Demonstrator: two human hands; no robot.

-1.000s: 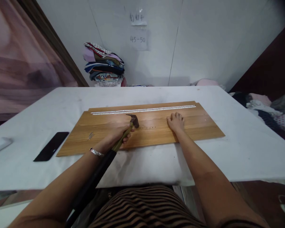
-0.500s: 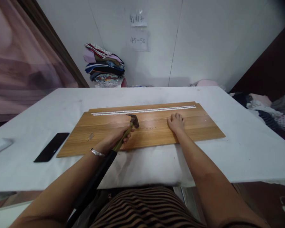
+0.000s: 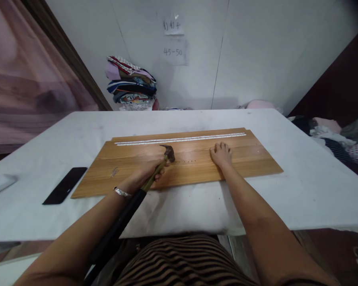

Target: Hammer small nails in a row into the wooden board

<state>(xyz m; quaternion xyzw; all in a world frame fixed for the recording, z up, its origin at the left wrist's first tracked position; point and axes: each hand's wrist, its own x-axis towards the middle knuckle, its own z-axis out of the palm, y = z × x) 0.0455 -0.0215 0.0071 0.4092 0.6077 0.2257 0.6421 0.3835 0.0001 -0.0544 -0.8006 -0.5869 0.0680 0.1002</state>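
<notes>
My left hand [image 3: 155,169] grips a claw hammer [image 3: 149,182] by its handle, high up near the head. The hammer's dark head is low over the middle of a wooden board [image 3: 247,159]; I cannot tell whether it touches anything. To the right of the head runs a short row of small dark nail heads or dots [image 3: 187,161] in the board. My right hand [image 3: 221,154] lies on the board further right, fingers spread and pressed down. A few loose thin nails [image 3: 114,172] rest on the board's left part.
Two white strips with markings [image 3: 181,139] lie along the board's far edge. On the white-covered table [image 3: 173,214], a black phone [image 3: 65,185] lies left of the board and a white object [image 3: 1,184] is at the far left. Folded clothes [image 3: 132,83] are stacked behind the table.
Hardly anything differs. The hammer's head sits very slightly lower in the view, along with a small shift of the whole picture; both hands stay in place.
</notes>
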